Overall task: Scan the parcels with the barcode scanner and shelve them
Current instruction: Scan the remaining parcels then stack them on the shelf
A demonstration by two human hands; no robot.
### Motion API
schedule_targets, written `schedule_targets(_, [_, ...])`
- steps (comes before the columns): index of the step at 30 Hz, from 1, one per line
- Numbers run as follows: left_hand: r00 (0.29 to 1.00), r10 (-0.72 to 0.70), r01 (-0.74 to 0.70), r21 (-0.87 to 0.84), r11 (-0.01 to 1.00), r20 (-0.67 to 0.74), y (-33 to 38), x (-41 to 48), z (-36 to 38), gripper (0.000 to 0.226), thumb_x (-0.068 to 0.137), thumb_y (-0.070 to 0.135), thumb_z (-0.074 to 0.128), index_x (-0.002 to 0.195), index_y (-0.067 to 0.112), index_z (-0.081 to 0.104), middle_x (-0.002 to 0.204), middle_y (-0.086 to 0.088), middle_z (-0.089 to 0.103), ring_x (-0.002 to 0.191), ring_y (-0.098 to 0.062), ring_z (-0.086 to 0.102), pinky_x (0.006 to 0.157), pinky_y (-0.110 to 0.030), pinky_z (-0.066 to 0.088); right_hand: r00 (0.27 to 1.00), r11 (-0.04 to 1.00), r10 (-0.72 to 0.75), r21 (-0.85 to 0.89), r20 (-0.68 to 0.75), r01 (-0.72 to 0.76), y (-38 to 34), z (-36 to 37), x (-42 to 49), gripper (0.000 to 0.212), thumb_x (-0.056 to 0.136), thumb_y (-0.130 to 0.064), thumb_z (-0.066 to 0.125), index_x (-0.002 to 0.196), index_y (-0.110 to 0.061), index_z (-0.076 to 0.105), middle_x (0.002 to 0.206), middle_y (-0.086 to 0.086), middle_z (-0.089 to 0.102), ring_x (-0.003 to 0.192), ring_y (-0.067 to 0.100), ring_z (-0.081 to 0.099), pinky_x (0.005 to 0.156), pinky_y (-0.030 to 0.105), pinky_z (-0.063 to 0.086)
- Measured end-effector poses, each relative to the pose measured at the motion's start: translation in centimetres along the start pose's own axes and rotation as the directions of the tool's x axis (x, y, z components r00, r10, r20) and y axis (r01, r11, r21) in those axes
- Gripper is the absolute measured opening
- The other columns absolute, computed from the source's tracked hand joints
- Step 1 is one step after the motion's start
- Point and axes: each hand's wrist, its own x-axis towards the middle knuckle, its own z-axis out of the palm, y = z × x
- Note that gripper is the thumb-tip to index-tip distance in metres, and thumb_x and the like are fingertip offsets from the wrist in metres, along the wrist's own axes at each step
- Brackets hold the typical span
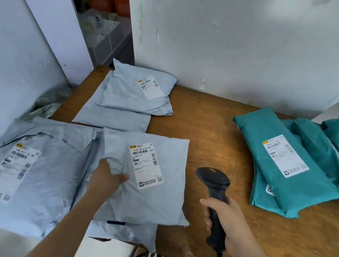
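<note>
The wooden table (215,132) is carrying everything, its far edge backing onto a white wall (235,41). The large grey parcel (42,168) is lying flat at the near left, label up. A stack of teal parcels (303,187) is sitting at the right, well apart from both hands. A pile of grey parcels (130,95) is resting at the far left.

The medium grey parcel (153,201) is lying near the front edge between the hands, its label (146,165) facing up. It is overlapping the large one's right side and covering another grey parcel (133,234), which is hanging over the near edge.

The barcode scanner (216,186) is standing just right of that parcel without touching it, its head aiming away and its cable trailing below the table edge. The right hand (228,219) is wrapping fully round its handle.

The left hand (106,178) is pinching the medium parcel's left edge – thumb pressing on top, fingers hidden beneath.

Bare wood is lying open between the scanner and the teal stack, and on toward the wall.
</note>
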Motion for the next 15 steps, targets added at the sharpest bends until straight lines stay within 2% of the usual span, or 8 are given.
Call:
schedule_targets(2, [0.999, 0.047, -0.047, 0.085, 0.995, 0.001, 0.1, 1.2, -1.3, 0.082, 0.068, 0.02, 0.083, 0.132, 0.001, 0.035, 0.132, -0.021, 0.052, 0.119, -0.037, 0.052, 0.094, -0.042, 0.043, 1.0, 1.0, 0.009, -0.001, 0.014, -0.009, -0.2, 0.1, 0.1, 0.012, 0.083, -0.001, 0.065, 0.082, -0.005, 0.053, 0.048, 0.007, 0.049, 0.037, 0.02, 0.041, 0.042, 0.026, 0.036])
schedule_targets(5, [0.996, 0.085, -0.07, 0.325, 0.943, -0.033, 0.6, 1.5, -2.7, 0.107, 0.068, 0.028, 0.082, 0.145, 0.01, 0.011, 0.139, -0.019, 0.044, 0.123, -0.038, 0.047, 0.098, -0.047, 0.042, 0.999, 1.0, 0.002, -0.003, 0.032, -0.002, -0.5, 0.3, 0.3, 0.013, 0.083, -0.002, 0.065, 0.079, -0.004, 0.053, 0.047, 0.008, 0.049, 0.038, 0.02, 0.041, 0.041, 0.026, 0.037])
schedule_targets(7, [0.971, 0.202, -0.067, 0.669, 0.741, -0.127, 1.7, 0.1, -2.3, 0.113, 0.071, 0.037, 0.076, 0.148, 0.009, -0.003, 0.139, -0.022, 0.037, 0.124, -0.037, 0.043, 0.099, -0.044, 0.041, 0.999, 1.0, -0.014, -0.011, 0.053, 0.014, -0.9, 0.5, 0.4, 0.014, 0.083, -0.002, 0.065, 0.078, -0.003, 0.052, 0.049, 0.008, 0.049, 0.038, 0.02, 0.041, 0.041, 0.026, 0.037])
schedule_targets(9, [0.935, 0.314, -0.074, 0.777, 0.625, -0.164, 3.4, 0.0, -1.9, 0.101, 0.075, 0.037, 0.069, 0.147, 0.009, 0.003, 0.137, -0.022, 0.035, 0.124, -0.036, 0.041, 0.099, -0.042, 0.04, 0.997, 0.999, -0.038, -0.02, 0.06, 0.039, -1.6, 0.6, 0.6, 0.014, 0.083, -0.003, 0.065, 0.078, -0.003, 0.052, 0.05, 0.008, 0.05, 0.038, 0.019, 0.041, 0.041, 0.026, 0.037])
schedule_targets(10, [0.934, 0.319, -0.097, 0.751, 0.653, -0.157, 4.5, 0.9, -1.9, 0.09, 0.078, 0.035, 0.067, 0.145, 0.009, 0.013, 0.135, -0.022, 0.036, 0.124, -0.037, 0.04, 0.099, -0.043, 0.039, 0.997, 0.998, -0.049, -0.022, 0.059, 0.051, -2.1, 0.8, 0.7, 0.013, 0.083, -0.003, 0.065, 0.079, -0.003, 0.052, 0.05, 0.008, 0.05, 0.038, 0.019, 0.041, 0.041, 0.026, 0.037])
schedule_targets(12, [0.948, 0.281, -0.157, 0.552, 0.819, -0.147, 7.2, 3.9, -2.3, 0.065, 0.082, 0.03, 0.064, 0.134, 0.006, 0.033, 0.13, -0.023, 0.042, 0.122, -0.039, 0.042, 0.097, -0.045, 0.039, 0.995, 0.997, -0.075, -0.031, 0.059, 0.077, -3.3, 1.1, 1.2, 0.013, 0.083, -0.004, 0.066, 0.081, -0.005, 0.053, 0.049, 0.008, 0.051, 0.038, 0.018, 0.042, 0.041, 0.025, 0.038])
schedule_targets(14, [0.979, 0.156, -0.141, 0.115, 0.983, -0.132, 9.5, 8.8, -2.5, 0.042, 0.083, 0.022, 0.064, 0.117, 0.001, 0.05, 0.114, -0.022, 0.051, 0.104, -0.036, 0.054, 0.087, -0.039, 0.044, 0.994, 0.994, -0.095, -0.043, 0.06, 0.097, -4.6, 1.4, 1.5, 0.013, 0.082, -0.006, 0.067, 0.083, -0.007, 0.054, 0.051, 0.007, 0.052, 0.039, 0.018, 0.043, 0.041, 0.024, 0.038])
schedule_targets(15, [0.995, 0.055, -0.069, -0.17, 0.983, -0.085, 10.6, 10.9, -2.9, 0.028, 0.083, 0.017, 0.065, 0.102, 0.0, 0.055, 0.103, -0.021, 0.052, 0.086, -0.033, 0.057, 0.076, -0.034, 0.047, 0.993, 0.994, -0.098, -0.049, 0.065, 0.101, -5.3, 1.6, 1.7, 0.013, 0.082, -0.007, 0.067, 0.083, -0.008, 0.054, 0.051, 0.007, 0.053, 0.039, 0.017, 0.043, 0.042, 0.023, 0.039])
